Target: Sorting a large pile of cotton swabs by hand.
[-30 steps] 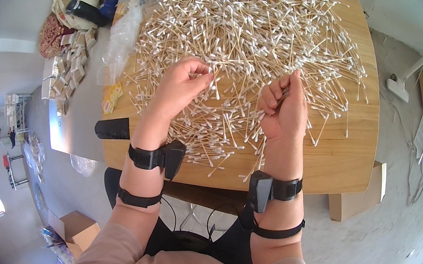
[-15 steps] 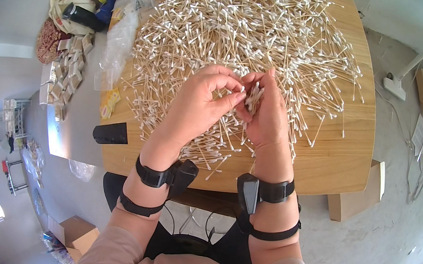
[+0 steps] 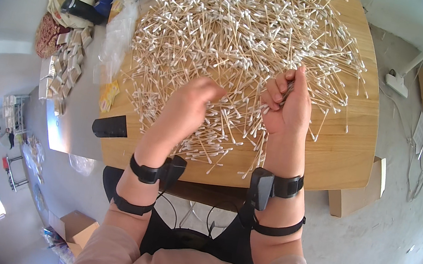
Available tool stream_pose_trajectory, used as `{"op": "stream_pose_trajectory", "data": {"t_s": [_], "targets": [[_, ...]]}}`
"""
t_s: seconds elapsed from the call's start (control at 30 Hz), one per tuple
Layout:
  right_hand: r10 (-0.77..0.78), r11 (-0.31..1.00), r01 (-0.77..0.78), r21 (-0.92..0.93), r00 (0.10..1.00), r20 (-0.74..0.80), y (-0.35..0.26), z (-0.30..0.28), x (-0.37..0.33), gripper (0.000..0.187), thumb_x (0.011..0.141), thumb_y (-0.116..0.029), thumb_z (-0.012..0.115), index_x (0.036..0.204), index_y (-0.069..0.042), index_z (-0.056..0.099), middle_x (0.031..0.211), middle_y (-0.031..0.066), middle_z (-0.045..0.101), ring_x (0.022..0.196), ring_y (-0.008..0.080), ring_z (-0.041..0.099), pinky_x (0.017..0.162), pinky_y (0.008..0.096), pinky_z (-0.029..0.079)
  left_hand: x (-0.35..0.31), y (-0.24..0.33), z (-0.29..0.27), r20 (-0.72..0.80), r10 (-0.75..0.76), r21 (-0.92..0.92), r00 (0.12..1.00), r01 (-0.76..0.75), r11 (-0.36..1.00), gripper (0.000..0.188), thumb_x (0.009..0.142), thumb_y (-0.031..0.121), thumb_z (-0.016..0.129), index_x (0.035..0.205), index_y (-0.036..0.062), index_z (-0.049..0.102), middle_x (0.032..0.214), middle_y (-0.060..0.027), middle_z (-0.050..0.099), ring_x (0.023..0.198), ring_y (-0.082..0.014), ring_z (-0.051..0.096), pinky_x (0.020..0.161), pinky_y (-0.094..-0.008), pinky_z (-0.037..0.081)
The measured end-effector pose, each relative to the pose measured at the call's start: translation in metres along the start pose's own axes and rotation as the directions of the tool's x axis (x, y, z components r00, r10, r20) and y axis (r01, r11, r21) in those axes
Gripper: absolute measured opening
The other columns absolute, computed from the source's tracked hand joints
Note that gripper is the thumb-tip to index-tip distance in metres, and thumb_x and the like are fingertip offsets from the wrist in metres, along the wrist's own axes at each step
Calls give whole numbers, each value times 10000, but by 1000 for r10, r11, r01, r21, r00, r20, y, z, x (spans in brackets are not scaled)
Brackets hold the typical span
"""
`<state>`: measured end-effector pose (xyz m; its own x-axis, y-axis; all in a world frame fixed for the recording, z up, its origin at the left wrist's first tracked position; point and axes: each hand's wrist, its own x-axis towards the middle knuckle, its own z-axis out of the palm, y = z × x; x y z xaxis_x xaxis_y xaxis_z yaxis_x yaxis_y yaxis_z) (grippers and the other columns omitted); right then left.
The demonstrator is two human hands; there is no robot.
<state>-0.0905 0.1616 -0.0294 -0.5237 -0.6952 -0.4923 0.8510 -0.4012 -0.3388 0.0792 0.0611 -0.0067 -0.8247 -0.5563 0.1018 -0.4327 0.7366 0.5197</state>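
Observation:
A wide, loose heap of cotton swabs [image 3: 207, 25] with white tips and pale wooden sticks covers most of the wooden table [image 3: 342, 154]. Over the heap's right part, my right hand [image 3: 289, 108] is closed, its fingers curled round a small bunch of swabs that shows only in part between fingers and palm. My left hand [image 3: 191, 103] hovers above the near left part of the heap, apart from the right one. Motion blurs its fingers, so whether anything is in them cannot be made out. Black straps with small devices sit on both forearms.
Clear plastic bags [image 3: 117, 41] lie along the heap's left and far sides. At the table's left edge are a yellow packet [image 3: 109, 95] and a black object [image 3: 110, 126]. Several small packs [image 3: 68, 66] are piled farther left. A cardboard box [image 3: 359, 193] stands on the floor at right.
My hands, close together before, have moved apart. The left went left and slightly down from the bunch; the right shifted right, with its fingers curled further round the swabs.

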Motion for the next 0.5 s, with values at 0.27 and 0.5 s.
{"op": "stream_pose_trajectory", "data": {"t_s": [0.27,0.5], "targets": [[-6,1000,6,15,1000,-11,1,-1,1,276,980,-294,429,782,-103,450,616,0,377,475,86,318,374,207,231,47,-27,15,39,-9,84,999,6,996,407,792,-143,470,1113,51,627,991,-128,597,897,-264,593,818,-360,499],[-28,999,28,38,1000,10,-4,-6,3,285,975,-306,438,789,-90,441,627,20,403,501,110,350,410,235,257,36,-41,-11,-315,26,197,949,38,980,376,766,-121,484,1066,67,612,1018,-145,562,938,-324,570,820,-383,471]]}}
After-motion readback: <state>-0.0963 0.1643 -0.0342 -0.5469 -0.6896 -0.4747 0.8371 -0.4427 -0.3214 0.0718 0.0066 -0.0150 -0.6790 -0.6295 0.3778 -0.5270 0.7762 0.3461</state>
